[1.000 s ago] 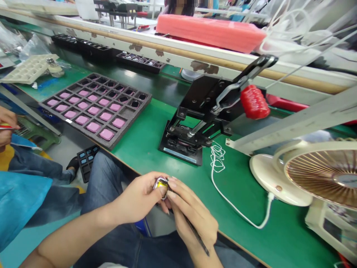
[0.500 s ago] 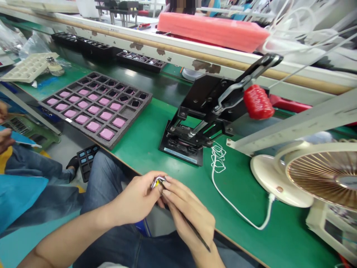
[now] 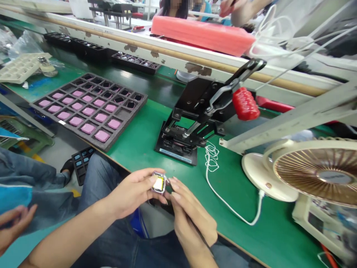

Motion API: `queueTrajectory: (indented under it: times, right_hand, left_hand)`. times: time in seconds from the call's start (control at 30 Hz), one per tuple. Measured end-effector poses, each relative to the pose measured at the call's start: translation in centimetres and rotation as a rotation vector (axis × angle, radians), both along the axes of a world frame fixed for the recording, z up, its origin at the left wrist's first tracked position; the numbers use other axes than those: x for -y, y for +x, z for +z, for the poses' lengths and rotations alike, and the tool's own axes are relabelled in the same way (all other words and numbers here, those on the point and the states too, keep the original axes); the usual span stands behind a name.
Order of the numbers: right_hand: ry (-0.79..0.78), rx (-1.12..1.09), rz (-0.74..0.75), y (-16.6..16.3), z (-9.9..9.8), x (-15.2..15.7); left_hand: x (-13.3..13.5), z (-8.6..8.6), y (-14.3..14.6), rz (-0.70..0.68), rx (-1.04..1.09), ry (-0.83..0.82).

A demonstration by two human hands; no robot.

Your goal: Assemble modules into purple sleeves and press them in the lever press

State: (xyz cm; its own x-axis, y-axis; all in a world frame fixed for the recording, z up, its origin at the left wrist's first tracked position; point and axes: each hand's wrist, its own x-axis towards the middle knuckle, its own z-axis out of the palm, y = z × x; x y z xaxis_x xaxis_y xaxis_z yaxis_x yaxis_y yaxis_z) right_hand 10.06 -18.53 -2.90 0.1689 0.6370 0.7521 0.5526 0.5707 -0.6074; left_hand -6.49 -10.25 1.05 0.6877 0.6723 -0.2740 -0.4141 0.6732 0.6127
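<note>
Between the thumb and fingers of my left hand [image 3: 134, 193] is a small squarish watch case [image 3: 158, 182], its open side up, showing a white and yellow part inside a shiny rim. My right hand [image 3: 193, 214] is closed around slim black tweezers [image 3: 199, 232], which run back along the palm. Their tip end is close to the right side of the case; whether it touches I cannot tell. Both hands are over my lap at the bench's front edge.
A grey foam tray [image 3: 124, 131] on the green bench [image 3: 139, 143] holds pink pieces and dark watch cases. Beyond my hands stands a black toggle press [image 3: 192, 95] with a red grip. A white cable [image 3: 228, 204] leads to a fan [image 3: 315, 175]. A co-worker's hand [image 3: 16, 225] is at left.
My right hand has drawn slightly away from the watch case. The case has turned, so more of its inside shows. The view has shifted a little, and a co-worker's hand has come in at lower left.
</note>
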Motion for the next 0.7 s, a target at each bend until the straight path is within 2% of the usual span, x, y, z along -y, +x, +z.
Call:
queueTrajectory:
  times: [0.1,0.2,0.33,0.43,0.53,0.7]
  right_hand:
    - [0.004,-0.098,-0.087,-0.2,0.3,0.5]
    - [0.017,-0.137,-0.237,1.0,1.0,1.0]
    - [-0.007,-0.047,-0.501,6.3,2.6,-0.2]
    - [-0.207,0.042,-0.618,11.9,4.0,-2.7]
    - [-0.432,0.142,-0.632,16.0,5.1,-5.4]
    - [-0.651,0.208,-0.684,18.0,5.8,-6.7]
  left_hand:
    - [-0.5,0.1,0.2,0.035,0.011,-0.057]
    - [-0.6,0.0,0.1,0.044,-0.011,-0.078]
    - [-0.5,-0.2,-0.3,0.065,-0.107,-0.080]
    - [-0.3,-0.4,-0.3,0.032,-0.145,-0.081]
    - [0.0,-0.5,-0.2,-0.010,-0.139,-0.083]
    - [0.6,-0.8,-0.5,0.003,-0.126,-0.095]
